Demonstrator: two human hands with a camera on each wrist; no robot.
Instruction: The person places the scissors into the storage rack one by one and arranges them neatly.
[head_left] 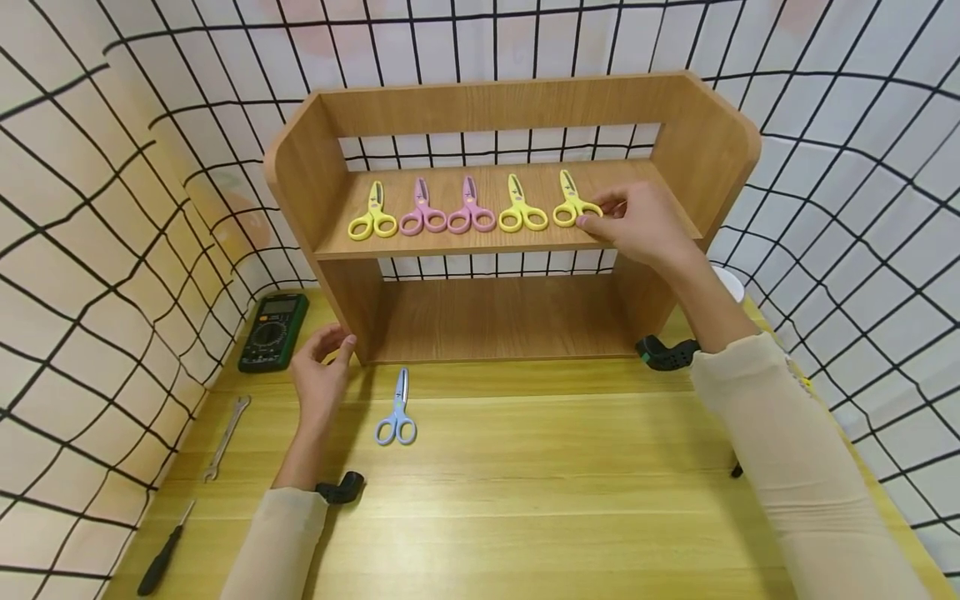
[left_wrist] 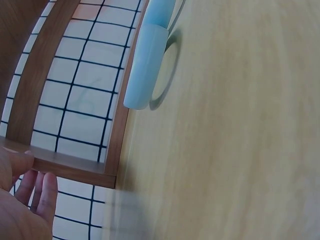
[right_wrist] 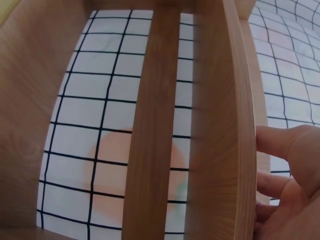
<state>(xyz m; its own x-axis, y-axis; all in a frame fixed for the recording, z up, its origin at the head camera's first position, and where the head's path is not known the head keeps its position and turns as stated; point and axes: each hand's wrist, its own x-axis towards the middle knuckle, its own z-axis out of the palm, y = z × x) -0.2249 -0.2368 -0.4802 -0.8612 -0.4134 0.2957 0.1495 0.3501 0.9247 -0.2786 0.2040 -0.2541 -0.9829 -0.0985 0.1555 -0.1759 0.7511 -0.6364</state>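
R hand (head_left: 637, 223) is up on the shelf board of the wooden rack (head_left: 697, 142), fingers (head_left: 600, 206) pinching the handle loop of the yellow scissors (head_left: 572, 204) at the right end of the row. That pair lies flat near the shelf's right end, blades toward the back edge, handles toward the front edge, same as the others, so the grip at the loop looks like the way to line it up w/ the row. Plastic handles, short blades, small printed mark on the blade cover; too small to read.

Rest of the row, going left: another yellow pair (head_left: 521, 208), two pink pairs (head_left: 470, 209) and (head_left: 422, 210), then a yellow pair (head_left: 373, 214) nearest the shelf's left end. All evenly spaced, not touching.

L hand (head_left: 321, 375) rests by the rack's lower left corner on the desk (head_left: 570, 500), fingers loosely curved, holding nothing; thumb close to the rack's side panel, prob. steadying. Just beside it on the desk lies a blue pair of scissors (head_left: 397, 410), blades toward the rack, apart from the hand; L wrist view shows its pale blue handle loop (left_wrist: 146, 67).

Along the desk's left edge: multimeter (head_left: 273, 330), wrench (head_left: 226, 437), screwdriver (head_left: 165, 553).
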